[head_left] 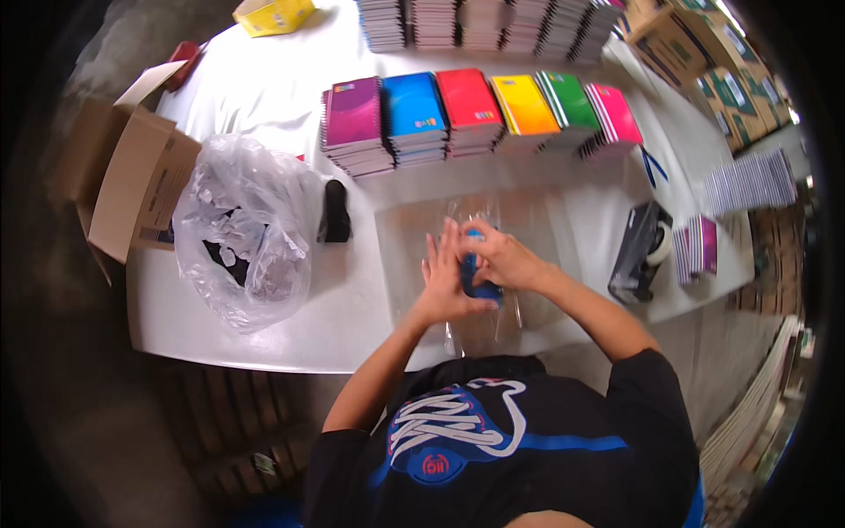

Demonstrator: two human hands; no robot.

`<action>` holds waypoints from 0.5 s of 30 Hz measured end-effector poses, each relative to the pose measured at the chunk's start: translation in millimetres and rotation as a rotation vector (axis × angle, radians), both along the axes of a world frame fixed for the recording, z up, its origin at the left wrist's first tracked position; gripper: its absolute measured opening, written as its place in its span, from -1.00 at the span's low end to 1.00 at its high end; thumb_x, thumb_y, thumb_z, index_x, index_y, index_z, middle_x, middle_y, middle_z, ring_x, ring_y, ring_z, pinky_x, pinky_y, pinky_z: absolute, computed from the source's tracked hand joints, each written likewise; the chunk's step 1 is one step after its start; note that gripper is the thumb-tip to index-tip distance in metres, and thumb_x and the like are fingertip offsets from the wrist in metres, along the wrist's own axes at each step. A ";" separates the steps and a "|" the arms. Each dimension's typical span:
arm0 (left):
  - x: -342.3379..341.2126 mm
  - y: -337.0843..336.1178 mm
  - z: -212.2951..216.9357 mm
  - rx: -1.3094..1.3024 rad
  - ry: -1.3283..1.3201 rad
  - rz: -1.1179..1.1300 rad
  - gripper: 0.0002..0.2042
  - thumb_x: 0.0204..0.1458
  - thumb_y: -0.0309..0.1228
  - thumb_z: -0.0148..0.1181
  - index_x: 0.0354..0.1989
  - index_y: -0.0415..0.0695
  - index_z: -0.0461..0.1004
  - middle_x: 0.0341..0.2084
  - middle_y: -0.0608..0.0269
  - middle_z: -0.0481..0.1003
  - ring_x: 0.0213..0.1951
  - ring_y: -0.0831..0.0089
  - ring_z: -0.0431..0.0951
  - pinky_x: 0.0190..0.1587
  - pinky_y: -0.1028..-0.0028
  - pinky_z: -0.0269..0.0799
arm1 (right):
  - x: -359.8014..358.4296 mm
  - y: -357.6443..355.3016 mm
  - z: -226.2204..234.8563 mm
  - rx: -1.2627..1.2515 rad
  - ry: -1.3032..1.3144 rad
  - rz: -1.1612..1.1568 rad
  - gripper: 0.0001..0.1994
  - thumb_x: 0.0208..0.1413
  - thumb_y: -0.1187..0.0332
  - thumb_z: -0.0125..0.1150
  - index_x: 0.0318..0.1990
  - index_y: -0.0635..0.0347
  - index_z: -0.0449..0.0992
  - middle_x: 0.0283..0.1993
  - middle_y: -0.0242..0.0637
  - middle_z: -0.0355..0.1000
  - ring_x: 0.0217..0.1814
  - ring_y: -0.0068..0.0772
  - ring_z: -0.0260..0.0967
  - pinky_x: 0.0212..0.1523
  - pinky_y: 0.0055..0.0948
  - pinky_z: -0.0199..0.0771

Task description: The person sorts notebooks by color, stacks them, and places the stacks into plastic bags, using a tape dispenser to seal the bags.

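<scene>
Both hands are at a small blue item point(469, 275), which looks like a blue-covered notebook lying on clear plastic film point(509, 321). Much of it is hidden by my fingers. My left hand point(447, 280) lies along its left side with the fingers stretched out and the thumb across its near end. Over its far right part, my right hand point(503, 261) has its fingers bent in and pressed together; what lies between the fingertips is hidden. Beneath is a translucent sheet point(400, 251) on the white table point(238, 348).
Spiral notebook stacks in purple point(352, 114), blue point(412, 106), red point(466, 97), yellow point(524, 104), green point(568, 101) and pink point(616, 114) stand beyond my hands. Left are a plastic bag point(299, 202), black object point(335, 211) and carton point(132, 180); right, a black tape dispenser point(635, 255) and blue-handled tool point(653, 165).
</scene>
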State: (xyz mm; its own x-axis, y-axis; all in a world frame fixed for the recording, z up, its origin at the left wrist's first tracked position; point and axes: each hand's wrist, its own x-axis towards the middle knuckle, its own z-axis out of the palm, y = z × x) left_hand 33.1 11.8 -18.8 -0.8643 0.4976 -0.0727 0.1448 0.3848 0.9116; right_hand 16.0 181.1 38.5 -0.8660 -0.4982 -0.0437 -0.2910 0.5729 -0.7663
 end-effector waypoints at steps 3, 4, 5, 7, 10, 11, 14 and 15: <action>-4.8 -3.9 -9.2 0.537 -0.096 0.224 -0.26 -0.31 -0.20 0.41 0.17 0.13 0.25 0.34 0.15 -0.18 0.31 -0.07 -0.15 0.22 -0.03 -0.01 | 11.1 -3.2 -4.4 0.024 0.065 -0.067 -0.24 -0.40 0.66 0.30 0.10 -0.04 0.22 0.28 -0.18 -0.08 -0.13 -0.12 0.45 -0.20 -0.24 0.54; -9.1 -5.5 -23.5 0.408 0.041 0.252 -0.33 -0.31 -0.23 0.42 0.12 0.14 0.34 0.34 0.15 -0.19 0.31 -0.02 -0.12 0.23 0.04 0.01 | 10.9 -4.8 -1.1 0.051 0.091 -0.059 -0.19 -0.39 0.67 0.30 0.14 -0.10 0.18 0.31 -0.18 -0.11 -0.09 -0.08 0.42 -0.19 -0.24 0.54; -12.2 -4.8 -24.4 0.281 0.174 0.283 -0.39 -0.31 -0.26 0.42 0.06 0.16 0.42 0.34 0.16 -0.20 0.31 0.03 -0.08 0.23 0.11 0.04 | 10.8 -5.0 0.8 0.078 0.109 -0.048 -0.14 -0.39 0.68 0.30 0.18 -0.16 0.13 0.33 -0.18 -0.15 -0.04 -0.04 0.40 -0.18 -0.23 0.54; -16.5 -6.3 -25.7 0.023 0.354 0.139 -0.50 -0.31 -0.26 0.42 -0.05 0.20 0.50 0.35 0.17 -0.24 0.31 0.08 -0.06 0.20 0.10 0.07 | 11.3 -8.9 6.6 0.149 0.076 -0.070 -0.05 -0.39 0.68 0.31 0.24 -0.26 0.05 0.37 -0.19 -0.23 0.05 0.01 0.34 -0.16 -0.21 0.53; -28.6 -10.1 -10.4 -0.267 0.280 0.011 -0.48 -0.33 -0.18 0.43 -0.05 0.32 0.51 0.35 0.13 -0.24 0.28 0.07 0.03 0.13 0.08 0.17 | 15.7 -11.3 13.2 0.243 0.054 -0.180 0.05 -0.41 0.64 0.36 0.29 -0.39 -0.02 0.42 -0.22 -0.34 0.14 0.04 0.25 -0.08 -0.16 0.49; -29.0 -6.9 23.5 -0.362 0.167 -0.044 -0.47 -0.32 -0.16 0.43 -0.04 0.32 0.50 0.35 0.12 -0.23 0.27 0.08 0.05 0.12 0.08 0.20 | 20.2 -5.8 7.2 0.257 0.127 -0.237 0.07 -0.41 0.62 0.38 0.30 -0.43 -0.03 0.43 -0.23 -0.37 0.17 0.03 0.23 -0.04 -0.14 0.46; -40.3 -27.6 19.3 -0.217 0.106 -0.162 -0.43 -0.30 -0.15 0.42 0.03 0.31 0.45 0.34 -0.02 -0.22 0.14 0.25 0.30 0.05 0.17 0.34 | 43.3 15.1 23.7 0.096 0.262 -0.551 -0.10 -0.33 0.48 0.43 0.26 -0.15 0.09 0.38 -0.24 -0.12 0.21 -0.17 0.22 0.03 -0.23 0.38; -39.5 -30.3 15.7 -0.208 0.071 -0.157 -0.42 -0.30 -0.16 0.42 0.04 0.30 0.45 0.33 -0.07 -0.23 0.08 0.29 0.37 0.04 0.19 0.35 | 56.0 34.4 20.3 -0.004 0.463 -0.750 -0.20 -0.27 0.46 0.42 0.23 -0.01 0.16 0.33 -0.24 0.03 0.21 -0.25 0.22 0.00 -0.29 0.37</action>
State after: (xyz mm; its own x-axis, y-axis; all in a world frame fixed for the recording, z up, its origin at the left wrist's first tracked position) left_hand -6.5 -18.5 -3.1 -0.7846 0.6065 -0.1288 0.2784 0.5303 0.8008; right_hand 72.0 215.5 58.7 -0.8951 0.2094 0.3938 -0.1214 0.7352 -0.6669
